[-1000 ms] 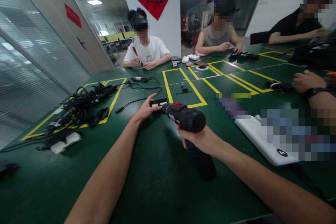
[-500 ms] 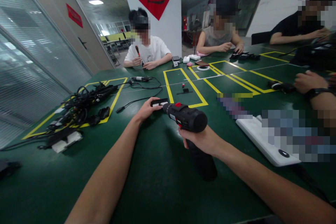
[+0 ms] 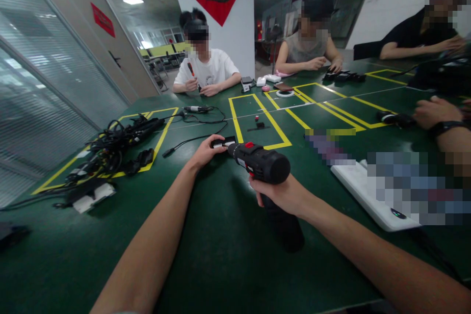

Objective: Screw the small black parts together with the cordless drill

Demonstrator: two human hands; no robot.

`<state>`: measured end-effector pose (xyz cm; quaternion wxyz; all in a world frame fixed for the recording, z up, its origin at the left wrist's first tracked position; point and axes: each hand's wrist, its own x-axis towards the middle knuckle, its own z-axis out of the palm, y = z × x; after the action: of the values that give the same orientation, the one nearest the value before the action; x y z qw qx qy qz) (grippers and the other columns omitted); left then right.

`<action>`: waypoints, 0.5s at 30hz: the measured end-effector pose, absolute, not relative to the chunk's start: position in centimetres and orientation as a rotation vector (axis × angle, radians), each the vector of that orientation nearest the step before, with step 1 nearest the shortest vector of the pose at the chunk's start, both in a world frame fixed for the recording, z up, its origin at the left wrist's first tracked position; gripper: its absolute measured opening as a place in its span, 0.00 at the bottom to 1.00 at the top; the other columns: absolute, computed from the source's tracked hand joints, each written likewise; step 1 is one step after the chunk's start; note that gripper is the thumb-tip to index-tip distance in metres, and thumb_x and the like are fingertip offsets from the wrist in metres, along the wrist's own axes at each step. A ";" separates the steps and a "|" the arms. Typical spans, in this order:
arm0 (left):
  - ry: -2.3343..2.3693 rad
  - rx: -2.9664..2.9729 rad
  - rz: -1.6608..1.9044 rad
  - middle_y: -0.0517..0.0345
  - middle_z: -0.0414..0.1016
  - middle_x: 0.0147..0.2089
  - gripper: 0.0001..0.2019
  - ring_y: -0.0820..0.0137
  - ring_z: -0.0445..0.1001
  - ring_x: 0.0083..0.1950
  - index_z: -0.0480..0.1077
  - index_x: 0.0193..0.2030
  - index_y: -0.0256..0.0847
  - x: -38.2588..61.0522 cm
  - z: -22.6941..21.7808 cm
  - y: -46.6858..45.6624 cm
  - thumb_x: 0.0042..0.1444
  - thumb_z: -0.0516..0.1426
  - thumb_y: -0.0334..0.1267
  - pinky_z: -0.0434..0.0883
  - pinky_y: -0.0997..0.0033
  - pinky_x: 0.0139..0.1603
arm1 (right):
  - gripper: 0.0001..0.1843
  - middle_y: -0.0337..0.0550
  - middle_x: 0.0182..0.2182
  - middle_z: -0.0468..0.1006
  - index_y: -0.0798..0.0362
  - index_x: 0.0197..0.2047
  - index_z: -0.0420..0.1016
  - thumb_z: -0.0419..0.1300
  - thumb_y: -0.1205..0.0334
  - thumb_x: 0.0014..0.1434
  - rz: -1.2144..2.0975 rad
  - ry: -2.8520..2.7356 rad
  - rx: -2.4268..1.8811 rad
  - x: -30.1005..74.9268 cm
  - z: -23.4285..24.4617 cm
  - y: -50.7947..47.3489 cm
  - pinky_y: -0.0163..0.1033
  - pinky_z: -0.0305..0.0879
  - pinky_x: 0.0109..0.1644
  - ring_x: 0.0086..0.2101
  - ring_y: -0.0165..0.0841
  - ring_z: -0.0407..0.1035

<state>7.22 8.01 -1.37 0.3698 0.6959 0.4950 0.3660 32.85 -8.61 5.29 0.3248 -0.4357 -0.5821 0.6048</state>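
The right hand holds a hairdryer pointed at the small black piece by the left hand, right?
No: in the head view, the right hand holds a power drill; it does point at the small black piece by the left hand.

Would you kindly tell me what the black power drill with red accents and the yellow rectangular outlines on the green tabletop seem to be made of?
Black power drill with red accents: probably moulded plastic, given its dull-sheened, rounded housing. Yellow rectangular outlines: likely adhesive tape, fairly matte, given their flat, even strips.
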 end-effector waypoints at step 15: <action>1.258 1.736 0.962 0.56 0.77 0.40 0.17 0.67 0.71 0.39 0.75 0.40 0.40 7.3 -1.4 8.0 0.44 0.67 0.44 0.66 0.66 0.43 | 0.08 0.34 0.19 0.71 0.52 0.36 0.65 0.60 0.67 0.51 1.583 -1.542 -1.191 32.8 5.7 -8.7 0.40 0.64 0.32 0.22 0.33 0.70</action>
<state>7.34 7.99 -1.42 0.3857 0.6815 0.4941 0.3777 32.76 -8.74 5.74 0.3104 -0.4511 -0.5840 0.5993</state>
